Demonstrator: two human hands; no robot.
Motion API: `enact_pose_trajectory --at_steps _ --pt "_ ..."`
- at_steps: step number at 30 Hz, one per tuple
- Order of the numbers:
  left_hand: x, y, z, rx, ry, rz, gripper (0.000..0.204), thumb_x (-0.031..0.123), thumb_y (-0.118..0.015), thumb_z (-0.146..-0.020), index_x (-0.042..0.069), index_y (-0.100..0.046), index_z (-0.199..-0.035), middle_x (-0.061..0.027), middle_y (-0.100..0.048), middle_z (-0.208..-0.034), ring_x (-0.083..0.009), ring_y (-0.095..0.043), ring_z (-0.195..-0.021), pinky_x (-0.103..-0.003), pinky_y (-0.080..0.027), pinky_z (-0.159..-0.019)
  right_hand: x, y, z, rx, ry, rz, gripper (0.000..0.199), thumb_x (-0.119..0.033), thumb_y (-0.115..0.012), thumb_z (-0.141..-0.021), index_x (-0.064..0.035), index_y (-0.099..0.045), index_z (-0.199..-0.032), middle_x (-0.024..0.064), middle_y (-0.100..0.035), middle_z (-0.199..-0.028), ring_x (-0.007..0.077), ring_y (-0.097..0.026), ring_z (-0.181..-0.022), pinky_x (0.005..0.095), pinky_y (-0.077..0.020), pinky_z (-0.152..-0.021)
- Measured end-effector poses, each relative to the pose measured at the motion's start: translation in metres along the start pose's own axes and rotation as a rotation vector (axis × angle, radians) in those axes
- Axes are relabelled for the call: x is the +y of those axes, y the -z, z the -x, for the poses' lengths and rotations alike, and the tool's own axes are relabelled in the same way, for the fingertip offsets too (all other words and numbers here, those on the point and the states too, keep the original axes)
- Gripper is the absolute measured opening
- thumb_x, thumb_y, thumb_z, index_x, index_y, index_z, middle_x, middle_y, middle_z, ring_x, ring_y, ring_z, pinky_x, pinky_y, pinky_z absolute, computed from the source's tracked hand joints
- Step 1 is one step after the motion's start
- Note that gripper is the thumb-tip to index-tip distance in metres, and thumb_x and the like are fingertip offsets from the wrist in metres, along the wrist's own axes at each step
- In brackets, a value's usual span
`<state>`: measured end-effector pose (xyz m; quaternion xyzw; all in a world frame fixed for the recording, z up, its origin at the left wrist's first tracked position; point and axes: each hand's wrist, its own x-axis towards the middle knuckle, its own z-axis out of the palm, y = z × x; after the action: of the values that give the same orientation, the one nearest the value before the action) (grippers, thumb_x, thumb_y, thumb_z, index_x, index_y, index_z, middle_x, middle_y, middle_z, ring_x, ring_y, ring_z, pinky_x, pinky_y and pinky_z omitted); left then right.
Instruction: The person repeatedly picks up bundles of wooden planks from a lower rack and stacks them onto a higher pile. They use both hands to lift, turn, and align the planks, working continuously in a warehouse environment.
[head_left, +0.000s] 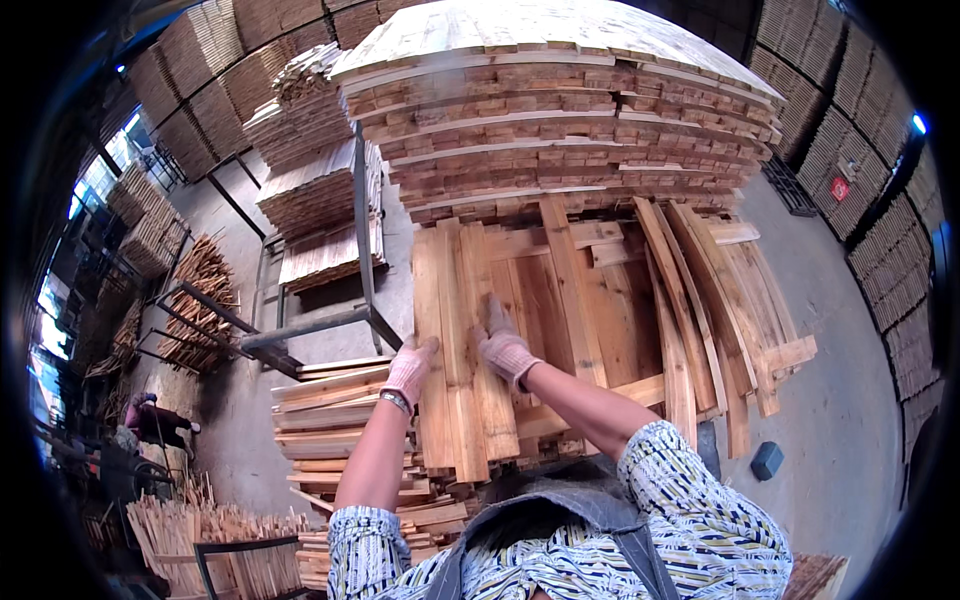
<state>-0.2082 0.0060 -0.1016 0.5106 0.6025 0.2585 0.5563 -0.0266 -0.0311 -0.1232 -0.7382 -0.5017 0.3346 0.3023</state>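
Observation:
Several long wooden boards (465,390) lie side by side in front of me, their lengths running away from my body. My left hand (408,370), in a pale pinkish work glove, is closed on the left edge of these boards, with its thumb toward the top face. On their right edge my right hand (505,350), gloved alike, presses with its fingers pointing forward along the wood. Under and beyond them spreads a layer of other boards. To the right, loose bowed boards (690,300) lie at slightly different angles, some overlapping.
A tall layered stack of boards (560,120) stands just beyond. At my left are a pile of shorter boards (335,410) and a metal frame (310,328). A dark blue block (767,461) sits on the floor at right. Another person (155,418) bends far left.

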Motion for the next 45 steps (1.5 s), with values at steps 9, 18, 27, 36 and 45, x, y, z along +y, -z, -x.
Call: enact_pose_trajectory --at_steps 9,18,27,36,45 --pt "0.019 0.002 -0.061 -0.047 -0.03 0.015 0.051 0.04 -0.062 -0.096 -0.002 -0.06 -0.125 -0.0111 -0.067 -0.108 -0.0236 -0.063 -0.093 -0.041 -0.054 -0.081 -0.004 0.014 -0.055 -0.058 0.052 0.04 0.076 -0.039 -0.039 -0.098 -0.006 -0.006 -0.158 0.0249 -0.014 -0.162 0.043 -0.02 -0.149 0.0451 -0.0215 -0.122" --pt "0.035 0.002 -0.042 -0.072 -0.002 -0.054 0.062 0.04 -0.065 -0.092 0.002 -0.048 -0.138 -0.0161 -0.063 -0.119 -0.0273 -0.063 -0.101 -0.042 -0.052 -0.088 0.02 0.138 0.04 0.231 -0.204 0.524 0.069 -0.025 -0.069 -0.084 -0.0147 -0.038 -0.145 0.0225 -0.036 -0.148 0.0403 -0.047 -0.131 0.0497 -0.0435 -0.103" --pt "0.056 -0.057 0.016 0.268 -0.195 -1.337 0.09 0.07 -0.044 -0.089 0.007 -0.032 -0.153 -0.0272 -0.026 -0.158 -0.0466 -0.022 -0.146 -0.055 -0.024 -0.115 -0.008 0.106 0.043 0.14 -0.077 0.261 0.063 -0.03 -0.06 -0.089 -0.013 -0.038 -0.145 0.0303 -0.039 -0.144 0.0469 -0.051 -0.125 0.0497 -0.0456 -0.103" --pt "0.046 -0.064 0.008 0.348 -0.372 -1.378 0.079 0.062 -0.047 -0.093 0.004 -0.036 -0.146 -0.0283 -0.03 -0.153 -0.0468 -0.033 -0.137 -0.052 -0.036 -0.107 0.023 0.14 0.019 0.01 0.082 0.377 0.078 -0.058 -0.052 -0.09 -0.0073 -0.04 -0.148 0.0234 -0.035 -0.155 0.0388 -0.029 -0.146 0.0471 -0.0299 -0.117" --pt "0.058 -0.062 0.017 0.286 -0.27 -1.374 0.082 0.066 -0.045 -0.091 0.005 -0.042 -0.145 -0.0271 -0.037 -0.152 -0.0456 -0.031 -0.141 -0.052 -0.03 -0.112 0.115 0.292 0.075 0.212 -0.559 0.859 0.079 -0.031 -0.062 -0.088 -0.0119 -0.024 -0.155 0.0236 -0.035 -0.151 0.0407 -0.043 -0.135 0.0509 -0.043 -0.105"
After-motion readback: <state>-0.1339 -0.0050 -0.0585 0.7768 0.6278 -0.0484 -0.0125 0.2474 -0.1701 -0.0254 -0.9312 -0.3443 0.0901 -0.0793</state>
